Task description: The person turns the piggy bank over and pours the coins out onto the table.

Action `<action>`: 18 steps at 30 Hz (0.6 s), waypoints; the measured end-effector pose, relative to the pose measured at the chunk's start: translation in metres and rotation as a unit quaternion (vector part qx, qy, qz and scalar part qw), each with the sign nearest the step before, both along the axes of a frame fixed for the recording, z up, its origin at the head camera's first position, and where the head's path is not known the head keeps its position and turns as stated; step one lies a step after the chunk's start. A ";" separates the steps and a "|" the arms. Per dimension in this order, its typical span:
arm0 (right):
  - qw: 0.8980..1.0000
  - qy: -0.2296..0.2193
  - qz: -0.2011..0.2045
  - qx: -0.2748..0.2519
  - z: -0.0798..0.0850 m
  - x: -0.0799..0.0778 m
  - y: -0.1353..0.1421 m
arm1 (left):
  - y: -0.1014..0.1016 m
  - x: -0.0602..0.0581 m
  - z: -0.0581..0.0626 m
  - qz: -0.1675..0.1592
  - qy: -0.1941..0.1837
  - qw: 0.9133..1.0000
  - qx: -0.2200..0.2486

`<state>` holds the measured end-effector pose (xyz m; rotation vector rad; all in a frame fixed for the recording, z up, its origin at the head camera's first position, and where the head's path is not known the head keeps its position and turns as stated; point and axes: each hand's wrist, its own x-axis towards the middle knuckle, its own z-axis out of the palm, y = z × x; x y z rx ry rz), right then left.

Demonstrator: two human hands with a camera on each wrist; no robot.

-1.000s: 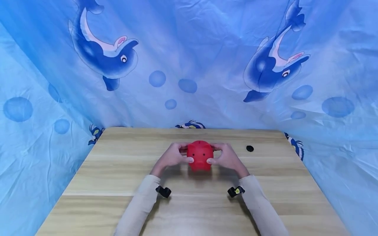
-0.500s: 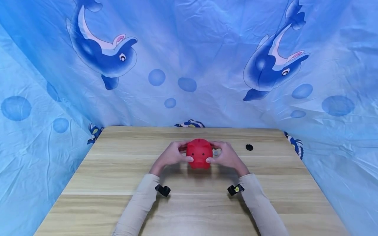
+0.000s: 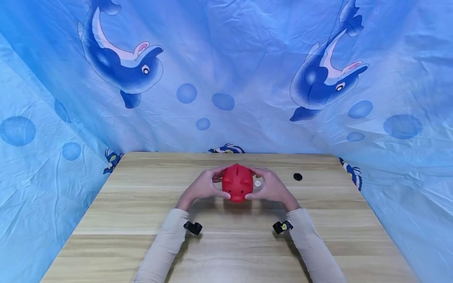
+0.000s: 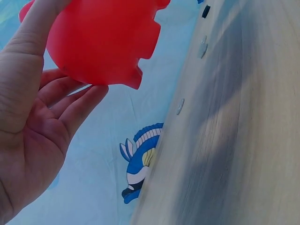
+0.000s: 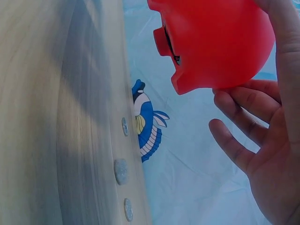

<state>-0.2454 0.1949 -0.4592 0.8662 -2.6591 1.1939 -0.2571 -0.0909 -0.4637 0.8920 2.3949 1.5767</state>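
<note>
A red piggy bank point(image 3: 237, 181) is held up off the wooden table between both hands. Its coin slot shows on top and its snout points down toward the person. My left hand point(image 3: 206, 184) grips one side, thumb by the snout and fingers behind. On the other side, my right hand point(image 3: 271, 186) grips it the same way. In the right wrist view a dark opening point(image 5: 169, 43) shows on the underside, with a small greyish thing at its edge. A silver coin point(image 3: 257, 183) lies behind the bank near the right hand; the right wrist view shows several coins point(image 5: 121, 171).
A round black cap point(image 3: 298, 177) lies on the wooden table point(image 3: 141, 220) at the back right. Blue cloth point(image 3: 226, 70) printed with dolphins hangs behind the table and along its sides. Black wrist cameras point(image 3: 192, 228) sit on both cuffs.
The piggy bank has tipped forward, so its face sits lower and its top slot has come into view. A coin now shows plainly near the right hand. Both hands keep their grip.
</note>
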 end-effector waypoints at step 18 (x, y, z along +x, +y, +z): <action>0.999 0.036 0.000 0.024 0.000 -0.003 0.002 | 0.004 0.003 0.005 -0.003 0.055 0.998 0.007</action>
